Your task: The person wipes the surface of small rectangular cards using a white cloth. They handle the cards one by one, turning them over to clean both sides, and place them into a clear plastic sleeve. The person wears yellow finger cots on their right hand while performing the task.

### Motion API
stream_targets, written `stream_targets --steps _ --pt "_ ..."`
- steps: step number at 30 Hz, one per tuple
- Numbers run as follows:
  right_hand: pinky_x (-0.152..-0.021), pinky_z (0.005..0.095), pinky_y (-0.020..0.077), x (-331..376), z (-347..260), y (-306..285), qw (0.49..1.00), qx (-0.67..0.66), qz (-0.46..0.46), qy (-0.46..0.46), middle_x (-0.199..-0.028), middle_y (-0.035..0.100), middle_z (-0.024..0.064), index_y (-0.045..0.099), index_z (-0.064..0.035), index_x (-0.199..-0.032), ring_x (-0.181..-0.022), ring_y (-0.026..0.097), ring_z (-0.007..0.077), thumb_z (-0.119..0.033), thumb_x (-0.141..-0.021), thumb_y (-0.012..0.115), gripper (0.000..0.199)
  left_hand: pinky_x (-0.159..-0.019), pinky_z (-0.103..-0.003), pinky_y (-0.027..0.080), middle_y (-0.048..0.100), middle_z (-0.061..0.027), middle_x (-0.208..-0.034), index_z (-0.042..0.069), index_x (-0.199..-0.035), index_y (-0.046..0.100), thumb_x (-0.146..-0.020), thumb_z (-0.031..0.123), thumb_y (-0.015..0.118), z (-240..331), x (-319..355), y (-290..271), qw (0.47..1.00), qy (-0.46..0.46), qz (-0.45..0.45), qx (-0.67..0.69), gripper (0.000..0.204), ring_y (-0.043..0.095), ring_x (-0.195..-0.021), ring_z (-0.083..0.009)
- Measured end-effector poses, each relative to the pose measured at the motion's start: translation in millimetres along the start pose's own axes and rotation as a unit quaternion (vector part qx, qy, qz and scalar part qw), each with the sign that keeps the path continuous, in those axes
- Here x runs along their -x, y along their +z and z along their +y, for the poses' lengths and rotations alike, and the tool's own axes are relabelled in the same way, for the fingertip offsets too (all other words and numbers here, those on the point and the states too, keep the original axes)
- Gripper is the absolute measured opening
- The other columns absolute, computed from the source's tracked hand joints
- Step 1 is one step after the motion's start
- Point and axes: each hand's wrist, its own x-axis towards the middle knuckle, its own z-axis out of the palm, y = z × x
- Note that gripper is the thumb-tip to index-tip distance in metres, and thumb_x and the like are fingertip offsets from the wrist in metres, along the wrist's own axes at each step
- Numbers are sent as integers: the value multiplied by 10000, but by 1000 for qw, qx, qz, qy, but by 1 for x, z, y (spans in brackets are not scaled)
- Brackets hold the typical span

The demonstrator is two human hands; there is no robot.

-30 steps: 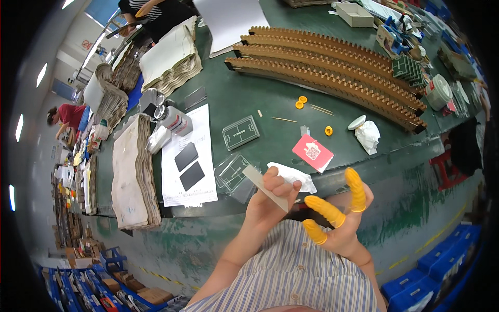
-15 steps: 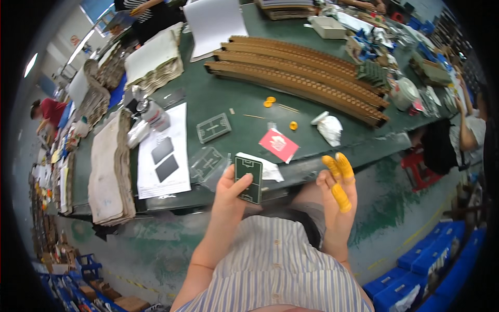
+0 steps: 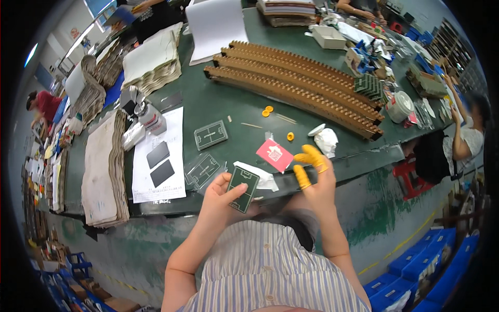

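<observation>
My left hand (image 3: 216,202) grips a small dark green plate (image 3: 249,180) with white football-pitch lines, thumb across its face. Yellow finger cots cover several fingers of my right hand (image 3: 321,185). It is raised over the table's edge with fingers apart, nothing in them. Between the hands and beyond lies a red card (image 3: 274,155). White tissue (image 3: 265,179) lies just behind the held plate. A similar plate (image 3: 211,135) rests farther off to the left. Nearer my left hand is a clear plastic bag (image 3: 204,170) with a pitch-marked piece showing in it.
Long brown slotted racks (image 3: 291,83) stretch across the table, small green pieces (image 3: 369,86) at their right end. A metal can (image 3: 150,117) stands by a printed sheet (image 3: 169,188). Crumpled tissue (image 3: 326,141) and loose yellow finger cots (image 3: 267,111) lie ahead. Other people sit around.
My right hand has moved left and forward, closer to the red card. The plate in my left hand is now tilted more. The whole view has shifted slightly.
</observation>
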Motion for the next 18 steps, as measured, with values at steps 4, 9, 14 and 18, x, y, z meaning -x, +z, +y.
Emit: stream_targets --steps 4,9,14,18 --pt "-812 386 422 -3 -26 31 990 15 -108 -91 -899 611 85 626 -38 -1028 -916 556 276 -166 -737 732 335 -645 -270 572 651 -63 -890 38 -947 522 -837 21 630 7 0 -27 997 27 78 2 155 646 -713 -111" --pt "-837 411 414 -9 -46 61 984 68 -109 -121 -984 596 78 637 -43 -1004 -963 537 276 -233 -688 770 392 -646 -262 574 647 -73 -890 39 -923 510 -832 8 633 6 -1 -56 991 55 119 -19 156 646 -719 -116" --pt "-826 399 405 -17 -44 80 975 95 -177 -91 -1040 578 62 647 -59 -918 -952 527 273 -232 -655 792 347 -666 -289 586 639 -84 -928 30 -910 498 -814 -38 640 7 -6 -61 992 60 114 17 184 644 -774 -129" --pt "-770 367 400 -18 -42 86 971 55 -226 -63 -901 606 38 652 -73 -880 -858 545 241 -172 -676 773 257 -701 -272 569 632 -68 -940 41 -915 499 -808 -23 658 8 -11 -73 996 42 82 -6 202 625 -827 -115"
